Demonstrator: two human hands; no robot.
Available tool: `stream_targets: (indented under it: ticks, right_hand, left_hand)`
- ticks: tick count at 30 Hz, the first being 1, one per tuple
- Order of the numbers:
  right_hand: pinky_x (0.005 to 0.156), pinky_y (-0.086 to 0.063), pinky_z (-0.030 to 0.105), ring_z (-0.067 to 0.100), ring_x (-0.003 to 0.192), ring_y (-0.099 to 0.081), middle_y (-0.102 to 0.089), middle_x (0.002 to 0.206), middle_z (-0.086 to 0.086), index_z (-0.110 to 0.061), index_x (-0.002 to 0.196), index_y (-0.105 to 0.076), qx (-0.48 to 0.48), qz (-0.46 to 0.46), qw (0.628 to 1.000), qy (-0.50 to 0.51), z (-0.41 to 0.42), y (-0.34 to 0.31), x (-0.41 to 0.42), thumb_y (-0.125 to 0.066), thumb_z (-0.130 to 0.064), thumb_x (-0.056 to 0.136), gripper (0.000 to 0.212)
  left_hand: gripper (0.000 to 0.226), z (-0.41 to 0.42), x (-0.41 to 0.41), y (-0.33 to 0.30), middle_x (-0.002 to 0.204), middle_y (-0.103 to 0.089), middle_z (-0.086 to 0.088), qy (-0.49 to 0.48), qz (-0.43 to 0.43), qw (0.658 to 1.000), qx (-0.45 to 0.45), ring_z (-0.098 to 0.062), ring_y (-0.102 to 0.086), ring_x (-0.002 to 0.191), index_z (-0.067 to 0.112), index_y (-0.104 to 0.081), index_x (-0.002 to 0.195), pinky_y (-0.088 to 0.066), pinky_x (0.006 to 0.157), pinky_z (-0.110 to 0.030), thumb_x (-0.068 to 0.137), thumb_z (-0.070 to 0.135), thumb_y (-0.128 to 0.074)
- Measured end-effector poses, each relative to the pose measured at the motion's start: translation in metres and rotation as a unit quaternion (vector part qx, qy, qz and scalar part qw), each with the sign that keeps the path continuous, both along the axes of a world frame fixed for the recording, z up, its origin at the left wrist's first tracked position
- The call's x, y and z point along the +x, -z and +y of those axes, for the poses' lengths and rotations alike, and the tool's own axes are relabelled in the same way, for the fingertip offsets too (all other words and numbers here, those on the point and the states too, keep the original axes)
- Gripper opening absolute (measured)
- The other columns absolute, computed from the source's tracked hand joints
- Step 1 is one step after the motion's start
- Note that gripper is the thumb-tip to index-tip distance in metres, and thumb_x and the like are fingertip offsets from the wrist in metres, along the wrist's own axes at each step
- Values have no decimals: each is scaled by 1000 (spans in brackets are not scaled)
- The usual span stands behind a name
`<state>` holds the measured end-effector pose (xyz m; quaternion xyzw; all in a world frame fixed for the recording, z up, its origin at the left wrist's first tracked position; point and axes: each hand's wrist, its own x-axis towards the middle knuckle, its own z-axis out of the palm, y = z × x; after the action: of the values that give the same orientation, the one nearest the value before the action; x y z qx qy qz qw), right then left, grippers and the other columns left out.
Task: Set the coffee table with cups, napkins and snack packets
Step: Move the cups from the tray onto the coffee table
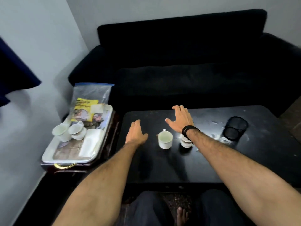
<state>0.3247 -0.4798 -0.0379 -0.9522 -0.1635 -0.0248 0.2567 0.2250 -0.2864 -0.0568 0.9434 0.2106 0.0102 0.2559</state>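
On the black coffee table [211,160] stands a white cup [165,140], upright. A second cup [185,142] sits just right of it, half hidden under my right wrist. My left hand [136,132] hovers flat left of the first cup, fingers apart, holding nothing. My right hand [180,119] is spread above and behind the cups, also empty. On a tray [48,158] to the left lie two more cups [68,130], white napkins [90,142] and yellow snack packets [84,110] under a clear zip bag.
A black mesh holder [235,128] lies on the table's right part. A dark sofa [187,62] runs behind the table. The tray rests on a small dark side stand against the wall. My knees and a bare foot show below the table's near edge.
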Motion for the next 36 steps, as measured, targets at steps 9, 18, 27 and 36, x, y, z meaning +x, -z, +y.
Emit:
stream_targets:
  ticks: [9,18,27,36]
  right_hand:
    - [98,-45,42,26,118,-49,-53,124,4,-18,131,-48,30,22,981,-189,190,-23,-71,-68,-41,81,59]
    - [99,-42,40,28,130,-42,-47,138,10,-17,137,-42,15,59,956,-287,330,-6,-127,-69,-42,82,66]
    - [94,-48,42,38,123,-52,-49,133,17,-27,138,-40,-49,91,952,-288,412,-1,-114,-75,-36,75,73]
    - [95,-50,40,31,117,-56,-57,124,8,-30,131,-53,0,59,957,-284,420,20,-103,-78,-38,73,63]
  left_hand:
    - [53,153,-98,-26,129,-48,-15,-117,-39,991,58,-35,-48,121,9,-44,128,-42,96,-44,83,28,-66]
    - [61,266,-152,-19,125,-50,-17,-247,-62,965,69,-35,-50,118,7,-42,129,-42,95,-44,78,24,-70]
    - [97,326,-114,-14,142,-42,-18,-274,-24,962,3,-37,-43,129,9,-23,147,-43,101,-51,71,30,-80]
    - [65,343,-90,-5,133,-44,-15,-237,-32,971,21,-35,-52,118,6,-46,130,-44,94,-42,78,28,-77]
